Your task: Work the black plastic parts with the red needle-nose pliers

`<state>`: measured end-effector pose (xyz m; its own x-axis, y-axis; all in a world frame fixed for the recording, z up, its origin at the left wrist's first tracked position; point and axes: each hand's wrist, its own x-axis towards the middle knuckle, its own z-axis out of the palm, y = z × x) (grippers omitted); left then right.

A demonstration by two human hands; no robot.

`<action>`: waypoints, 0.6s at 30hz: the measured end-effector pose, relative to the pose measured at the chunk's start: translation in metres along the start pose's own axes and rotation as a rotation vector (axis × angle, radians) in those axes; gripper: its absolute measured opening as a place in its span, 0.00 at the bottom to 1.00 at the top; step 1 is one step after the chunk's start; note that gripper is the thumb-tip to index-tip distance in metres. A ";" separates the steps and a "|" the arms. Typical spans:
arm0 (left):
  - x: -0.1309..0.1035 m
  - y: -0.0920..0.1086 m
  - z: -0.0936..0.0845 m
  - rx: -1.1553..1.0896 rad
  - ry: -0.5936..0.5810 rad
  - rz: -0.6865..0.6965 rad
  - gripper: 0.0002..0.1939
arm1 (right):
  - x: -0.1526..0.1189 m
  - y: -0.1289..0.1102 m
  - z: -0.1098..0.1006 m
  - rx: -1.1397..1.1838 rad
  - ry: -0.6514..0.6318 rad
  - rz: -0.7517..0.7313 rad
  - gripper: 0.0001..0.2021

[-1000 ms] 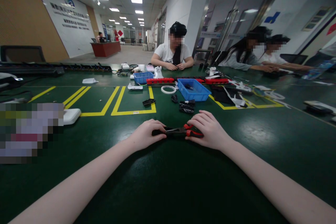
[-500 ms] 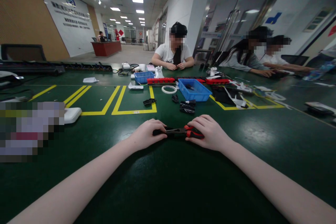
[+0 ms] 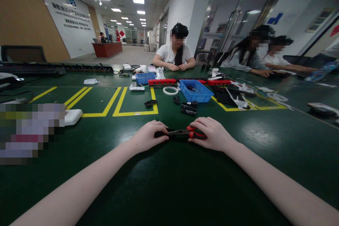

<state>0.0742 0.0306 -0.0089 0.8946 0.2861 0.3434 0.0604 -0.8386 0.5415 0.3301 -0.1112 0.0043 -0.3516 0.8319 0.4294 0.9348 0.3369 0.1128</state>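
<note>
Over the green table [image 3: 174, 183], the right hand [image 3: 213, 135] sits slightly lower than a second ago, its fingers still around the red handles of the pliers [image 3: 182, 132]. The left hand [image 3: 148, 136] still pinches a black piece [image 3: 159, 134] at the pliers' tips. Beyond them lie black bundles [image 3: 189, 107], a blue tray [image 3: 197, 97] and a white ring [image 3: 170, 90]. Yellow tape [image 3: 135, 114] marks the tabletop; a person [image 3: 174, 54] sits opposite, near glass doors [image 3: 225, 31].

Green tabletop [image 3: 169, 190] is marked with yellow tape [image 3: 135, 113] at left, centre and right of frame. Large blue bin [image 3: 197, 95] is placed right of centre, white ring [image 3: 170, 90] just left, shiny black bundle [image 3: 189, 108] just below. White rounded box [image 3: 72, 117] is set at left.
</note>
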 end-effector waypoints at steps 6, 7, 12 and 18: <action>0.000 -0.004 0.002 -0.010 0.002 0.011 0.04 | 0.000 -0.002 0.003 0.057 0.004 0.017 0.20; 0.000 -0.005 0.002 -0.008 0.002 0.011 0.04 | 0.000 -0.003 0.004 0.061 0.007 0.013 0.21; 0.000 -0.006 0.004 0.003 0.008 0.014 0.04 | -0.001 -0.004 0.005 0.073 0.031 0.000 0.23; 0.000 -0.005 0.002 -0.016 0.007 0.010 0.04 | -0.003 0.000 0.001 0.056 0.028 -0.018 0.23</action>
<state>0.0749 0.0334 -0.0133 0.8922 0.2805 0.3540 0.0439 -0.8339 0.5501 0.3309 -0.1129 0.0023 -0.3663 0.8130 0.4525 0.9237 0.3765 0.0713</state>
